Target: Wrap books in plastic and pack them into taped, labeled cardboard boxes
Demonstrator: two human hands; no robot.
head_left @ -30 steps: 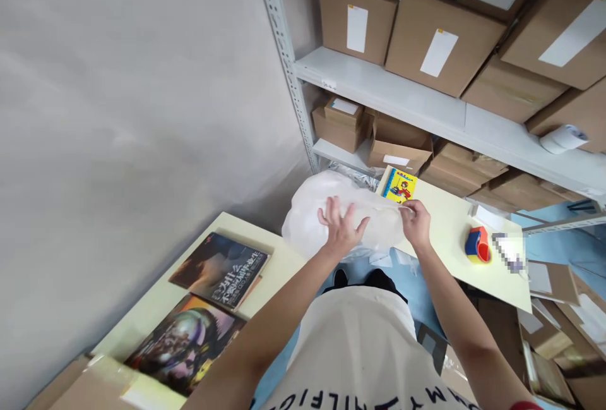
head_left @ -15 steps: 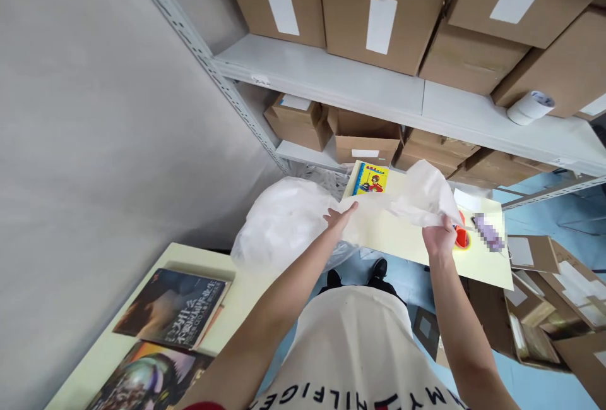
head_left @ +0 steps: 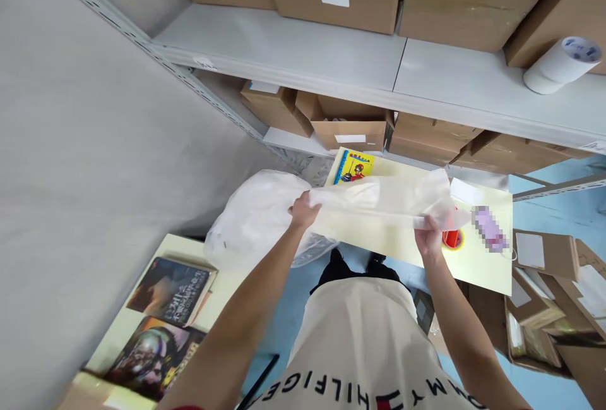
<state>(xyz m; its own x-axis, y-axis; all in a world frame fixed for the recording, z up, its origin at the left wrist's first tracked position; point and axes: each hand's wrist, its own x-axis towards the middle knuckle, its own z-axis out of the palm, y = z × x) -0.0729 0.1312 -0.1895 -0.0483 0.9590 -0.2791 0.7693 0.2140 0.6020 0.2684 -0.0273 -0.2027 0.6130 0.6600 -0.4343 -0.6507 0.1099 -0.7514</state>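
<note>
A thin, translucent white packing sheet [head_left: 386, 203] is stretched in a long strip above the cream table. Its left end is pinched in my left hand [head_left: 304, 209], beside a big puffy white bundle [head_left: 255, 214] that looks like the same material in a clear bag. At the other end, my right hand [head_left: 428, 237] is closed on the sheet's near edge, where the material bunches up. A yellow picture book [head_left: 354, 166] lies behind the strip, its lower part covered. Just right of my right hand sits a red tape dispenser or roll [head_left: 453, 239], partly hidden.
Cardboard boxes [head_left: 349, 134] line the grey shelves [head_left: 303, 47] ahead, with white tape rolls [head_left: 563, 64] at the right. A blurred-out purple item [head_left: 490, 228] lies on the table [head_left: 492, 271]. Dark-covered books [head_left: 173, 290] rest at left; open cartons [head_left: 544, 249] stand at right.
My left hand has moved left and closed at the sheet's edge. The sheet between my hands is now longer, flatter and more taut. The view has shifted closer to the shelves.
</note>
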